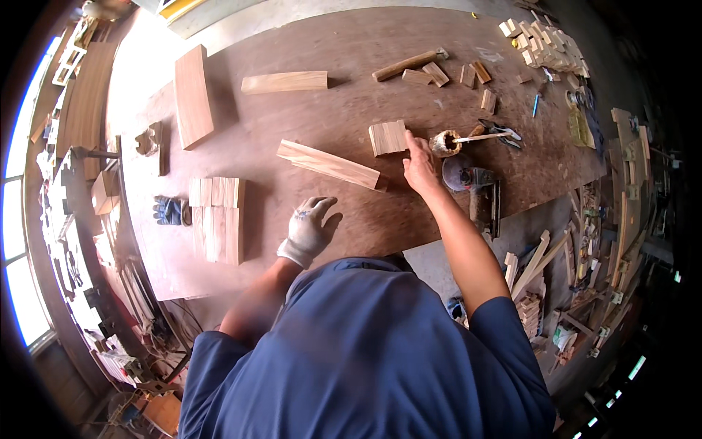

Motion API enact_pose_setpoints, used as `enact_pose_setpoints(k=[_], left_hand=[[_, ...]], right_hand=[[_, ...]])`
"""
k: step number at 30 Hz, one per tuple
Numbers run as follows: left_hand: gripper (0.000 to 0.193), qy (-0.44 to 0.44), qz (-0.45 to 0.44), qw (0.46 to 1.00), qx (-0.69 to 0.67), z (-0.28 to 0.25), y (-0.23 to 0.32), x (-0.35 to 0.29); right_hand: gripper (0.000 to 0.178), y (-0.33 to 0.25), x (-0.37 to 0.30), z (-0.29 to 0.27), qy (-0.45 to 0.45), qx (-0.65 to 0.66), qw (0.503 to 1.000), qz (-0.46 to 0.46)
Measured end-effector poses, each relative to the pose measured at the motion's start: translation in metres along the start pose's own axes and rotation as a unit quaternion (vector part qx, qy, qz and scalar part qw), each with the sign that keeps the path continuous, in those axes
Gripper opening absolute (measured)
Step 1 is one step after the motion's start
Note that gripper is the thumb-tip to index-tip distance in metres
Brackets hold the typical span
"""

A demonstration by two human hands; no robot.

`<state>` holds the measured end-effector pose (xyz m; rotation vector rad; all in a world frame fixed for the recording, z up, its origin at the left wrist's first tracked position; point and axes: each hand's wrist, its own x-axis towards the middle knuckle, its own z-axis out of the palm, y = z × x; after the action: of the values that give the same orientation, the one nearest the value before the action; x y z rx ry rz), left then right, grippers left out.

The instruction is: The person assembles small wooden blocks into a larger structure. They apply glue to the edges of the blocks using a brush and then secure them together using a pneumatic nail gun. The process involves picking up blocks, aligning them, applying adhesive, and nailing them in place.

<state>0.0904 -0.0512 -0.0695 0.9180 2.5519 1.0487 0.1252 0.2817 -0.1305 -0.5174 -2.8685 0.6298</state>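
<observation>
My right hand (pixel 421 167), bare, reaches forward to the right end of a squarish light wooden block (pixel 387 138). Its fingers close in at that edge; their undersides are hidden. My left hand (pixel 310 228) wears a pale work glove and rests near the table's front edge, thumb apart from bent fingers, with nothing in it. Between the hands and a little farther off lies a long wooden bar (pixel 329 165), set at a slant. Just right of my right hand stands a round glue-smeared pot (pixel 444 143) with a stick (pixel 482 137) across it.
A power tool (pixel 475 183) lies beside my right forearm. At left are stacked wooden blocks (pixel 217 223), a blue glove (pixel 170 211) and a wide board (pixel 193 99). Farther off lie another bar (pixel 285 82), a hammer (pixel 409 64) and a pile of small blocks (pixel 545 47).
</observation>
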Motion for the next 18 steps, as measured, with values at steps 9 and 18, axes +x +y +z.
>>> enact_pose_setpoints(k=[9,18], left_hand=[[0.033,-0.021,-0.014,1.000,-0.008,0.005,0.001,-0.005],[0.033,-0.029,0.034,0.999,-0.011,-0.014,0.020,0.009]], right_hand=[[0.050,0.034,0.005,0.044,0.053,0.088,0.989,0.106],[0.012,0.041,0.000,0.083,0.090,0.155,0.945,0.272]])
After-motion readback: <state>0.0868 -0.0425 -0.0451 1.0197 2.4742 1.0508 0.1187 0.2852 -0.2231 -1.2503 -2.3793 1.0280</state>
